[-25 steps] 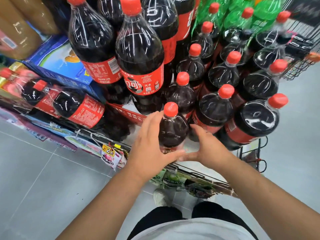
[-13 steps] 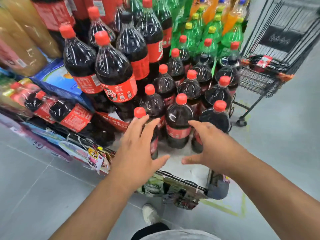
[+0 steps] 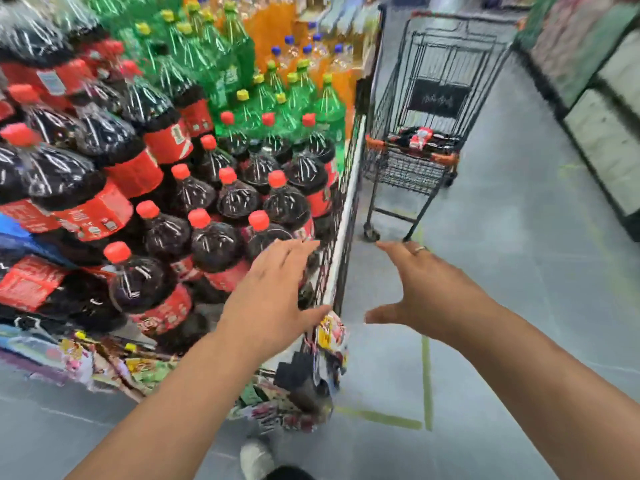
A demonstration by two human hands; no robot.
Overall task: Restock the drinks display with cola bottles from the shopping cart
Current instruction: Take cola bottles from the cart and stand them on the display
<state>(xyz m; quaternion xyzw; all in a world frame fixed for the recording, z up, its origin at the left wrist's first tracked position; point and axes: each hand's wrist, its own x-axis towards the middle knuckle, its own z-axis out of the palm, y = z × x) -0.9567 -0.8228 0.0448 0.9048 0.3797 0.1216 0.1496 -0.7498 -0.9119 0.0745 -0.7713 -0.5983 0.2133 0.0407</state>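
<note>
Right now both hands are hanging empty in the air. The left grip (image 3: 273, 292) is hovering over the near corner of the drinks display (image 3: 343, 216), its fingers straight and loosely spread and holding nothing; whether its fingertips are touching the nearest cola bottle (image 3: 266, 233) is not clear through the blur. The right grip (image 3: 426, 292) is reaching out over the floor (image 3: 519, 271) just beside that corner, fingers fanned wide and thumb out, also carrying nothing, with a ring (image 3: 419, 250) showing on one finger.

Red-capped cola bottles (image 3: 214, 237) are standing in rows on the display, with green bottles (image 3: 277, 95) and orange bottles (image 3: 273, 26) standing behind them. The shopping cart (image 3: 433, 109) is waiting past the display's far end, well apart from both hands, and more cola (image 3: 420, 138) is lying in its basket. A white shoe (image 3: 256, 459) is showing at the bottom edge.
</note>
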